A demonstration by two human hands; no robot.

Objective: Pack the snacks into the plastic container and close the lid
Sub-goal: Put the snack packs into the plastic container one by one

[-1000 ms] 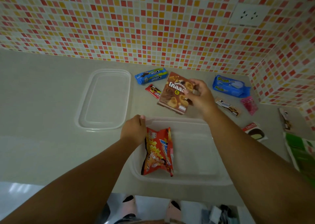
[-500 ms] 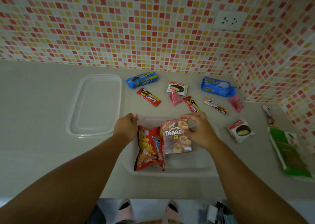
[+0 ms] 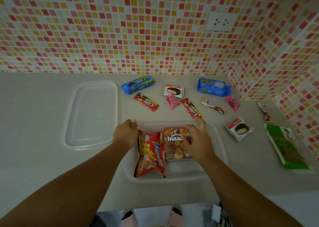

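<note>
The clear plastic container sits at the counter's near edge. Inside it, a red chips bag lies on the left and a brown snack box lies beside it. My left hand grips the container's far left rim. Fingers spread, my right hand rests over the box's right side without gripping it. The clear lid lies flat on the counter to the left. Loose snacks lie beyond the container: a blue cookie pack, two red cookie packets and a choco pie.
More snacks lie at the right: a blue pack, two pink pouches, a brown-and-white cookie packet, a second choco pie and a green pack. Tiled walls close off the back and right.
My right hand carried the brown box from the counter into the container, laid it beside the chips bag, and its fingers have opened. My left hand stayed on the rim.
</note>
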